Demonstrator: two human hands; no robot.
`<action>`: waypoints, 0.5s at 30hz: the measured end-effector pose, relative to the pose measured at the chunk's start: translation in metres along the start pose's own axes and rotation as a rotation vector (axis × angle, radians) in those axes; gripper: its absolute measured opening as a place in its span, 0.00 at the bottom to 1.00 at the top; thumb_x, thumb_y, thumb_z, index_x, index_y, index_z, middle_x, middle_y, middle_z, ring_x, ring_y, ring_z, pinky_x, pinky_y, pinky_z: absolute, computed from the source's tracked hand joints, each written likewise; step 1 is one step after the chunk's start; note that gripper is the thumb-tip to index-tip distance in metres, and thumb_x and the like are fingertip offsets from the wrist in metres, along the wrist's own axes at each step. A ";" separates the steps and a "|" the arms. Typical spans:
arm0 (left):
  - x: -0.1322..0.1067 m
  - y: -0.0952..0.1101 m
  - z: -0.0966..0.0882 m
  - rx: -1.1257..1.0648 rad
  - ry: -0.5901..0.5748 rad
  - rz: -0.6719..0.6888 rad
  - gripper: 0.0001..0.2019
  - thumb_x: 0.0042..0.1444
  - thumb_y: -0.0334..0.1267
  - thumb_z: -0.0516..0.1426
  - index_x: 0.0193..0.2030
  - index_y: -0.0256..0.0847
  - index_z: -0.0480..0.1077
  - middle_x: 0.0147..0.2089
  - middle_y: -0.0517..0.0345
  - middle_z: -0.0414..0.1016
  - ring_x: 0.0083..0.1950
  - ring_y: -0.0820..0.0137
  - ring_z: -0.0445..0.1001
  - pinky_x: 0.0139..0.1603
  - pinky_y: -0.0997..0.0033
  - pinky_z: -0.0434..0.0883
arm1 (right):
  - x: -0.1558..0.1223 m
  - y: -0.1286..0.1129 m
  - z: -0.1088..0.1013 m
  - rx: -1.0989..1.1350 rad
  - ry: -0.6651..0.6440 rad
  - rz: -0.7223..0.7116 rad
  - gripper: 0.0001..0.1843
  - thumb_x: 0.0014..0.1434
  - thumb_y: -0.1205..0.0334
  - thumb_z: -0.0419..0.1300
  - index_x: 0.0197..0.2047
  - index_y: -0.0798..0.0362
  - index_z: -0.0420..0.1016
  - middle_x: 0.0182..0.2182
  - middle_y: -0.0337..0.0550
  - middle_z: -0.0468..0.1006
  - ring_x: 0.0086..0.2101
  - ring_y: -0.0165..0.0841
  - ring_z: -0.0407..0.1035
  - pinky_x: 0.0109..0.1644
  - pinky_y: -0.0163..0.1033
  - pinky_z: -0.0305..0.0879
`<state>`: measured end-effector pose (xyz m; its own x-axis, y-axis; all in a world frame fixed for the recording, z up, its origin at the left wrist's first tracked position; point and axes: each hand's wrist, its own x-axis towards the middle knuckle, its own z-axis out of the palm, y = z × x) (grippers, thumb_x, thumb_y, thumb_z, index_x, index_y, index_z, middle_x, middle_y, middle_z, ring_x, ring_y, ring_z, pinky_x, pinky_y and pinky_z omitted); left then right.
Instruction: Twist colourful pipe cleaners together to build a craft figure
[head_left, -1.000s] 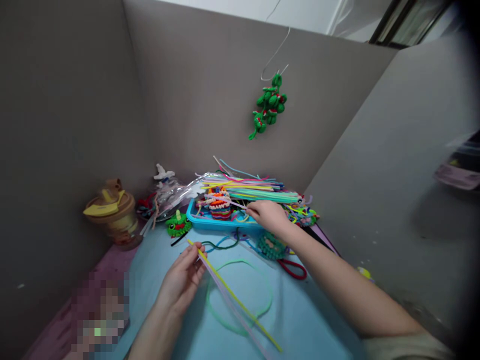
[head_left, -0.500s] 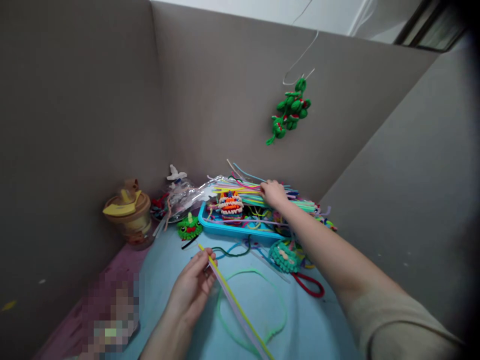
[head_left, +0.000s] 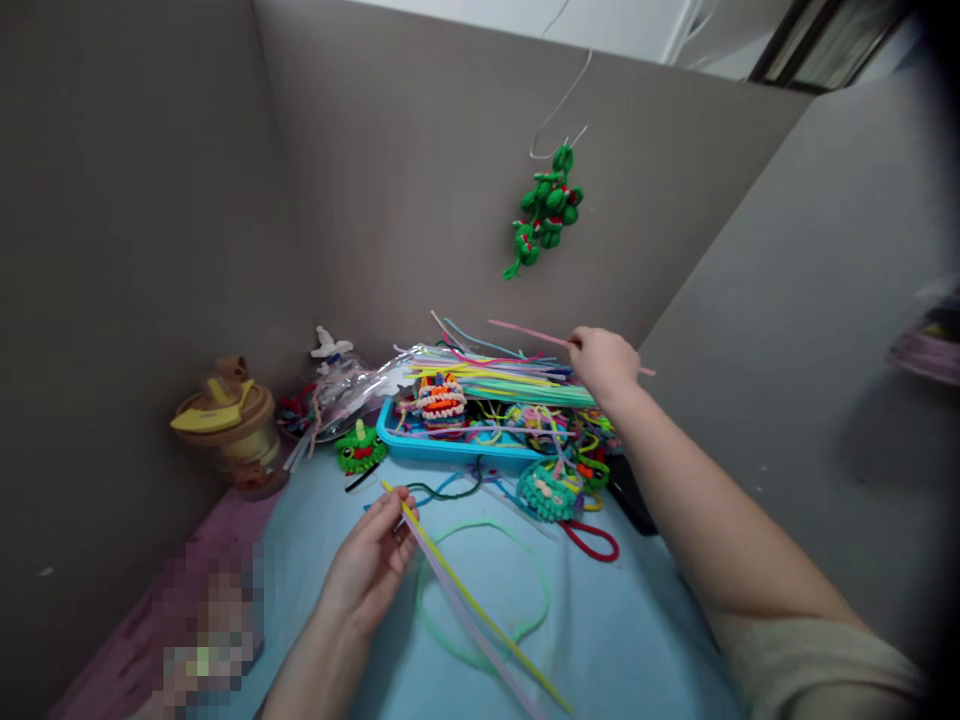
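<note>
My left hand (head_left: 375, 555) is closed round the upper ends of a yellow pipe cleaner (head_left: 491, 608) and a lilac pipe cleaner (head_left: 470, 625), which slant down over the blue cloth. Between the fingers of my right hand (head_left: 606, 366) is a pink pipe cleaner (head_left: 529, 331), raised just above the right end of the pile of coloured pipe cleaners (head_left: 517, 377). That pile lies across the back of a blue tray (head_left: 465, 453). A mint green ring (head_left: 546, 590) lies flat beneath the two strands.
Knotted pieces surround the tray: a green one with eyes (head_left: 361, 450), a teal one (head_left: 547, 493) and a red loop (head_left: 600, 550). A lidded cup (head_left: 232, 430) stands left. A green bundle (head_left: 551, 210) hangs on the wall. A black object (head_left: 631, 497) lies right.
My right hand has drawn a pink pipe cleaner from the pile and moved right. My left hand keeps its hold; the yellow and lilac strands have spread apart. The view has shifted slightly.
</note>
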<state>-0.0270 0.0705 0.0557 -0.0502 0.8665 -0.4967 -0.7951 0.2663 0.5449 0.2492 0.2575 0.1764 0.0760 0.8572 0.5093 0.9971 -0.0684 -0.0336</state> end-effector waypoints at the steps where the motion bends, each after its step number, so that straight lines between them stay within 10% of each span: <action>1: 0.000 0.000 0.000 0.002 -0.004 0.003 0.07 0.58 0.24 0.51 0.36 0.33 0.70 0.30 0.56 0.73 0.27 0.76 0.75 0.25 0.81 0.74 | -0.009 -0.002 -0.007 0.069 0.015 0.030 0.13 0.58 0.58 0.51 0.38 0.53 0.75 0.36 0.50 0.78 0.37 0.39 0.71 0.35 0.38 0.61; 4: 0.000 0.000 0.000 0.000 -0.013 -0.003 0.07 0.58 0.24 0.51 0.36 0.33 0.71 0.29 0.57 0.73 0.26 0.77 0.74 0.25 0.81 0.74 | -0.057 -0.017 -0.014 0.489 -0.185 0.034 0.11 0.56 0.57 0.52 0.33 0.54 0.71 0.27 0.45 0.78 0.28 0.34 0.71 0.30 0.35 0.61; 9: 0.001 -0.003 0.001 0.030 -0.016 0.004 0.08 0.58 0.24 0.51 0.37 0.32 0.72 0.29 0.57 0.73 0.25 0.78 0.74 0.25 0.82 0.74 | -0.177 -0.043 0.002 1.243 -1.167 0.043 0.15 0.52 0.49 0.57 0.32 0.53 0.63 0.21 0.39 0.77 0.15 0.28 0.67 0.18 0.30 0.56; 15: 0.003 -0.011 -0.001 0.170 -0.046 0.015 0.10 0.56 0.25 0.54 0.43 0.32 0.73 0.29 0.57 0.72 0.25 0.79 0.72 0.25 0.82 0.73 | -0.260 -0.045 0.018 1.408 -1.425 0.240 0.20 0.49 0.46 0.60 0.33 0.53 0.61 0.18 0.38 0.77 0.10 0.25 0.63 0.14 0.27 0.49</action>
<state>-0.0190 0.0693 0.0477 -0.0300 0.8883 -0.4583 -0.6806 0.3177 0.6602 0.1844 0.0466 0.0302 -0.5720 0.6545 -0.4945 0.2225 -0.4564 -0.8615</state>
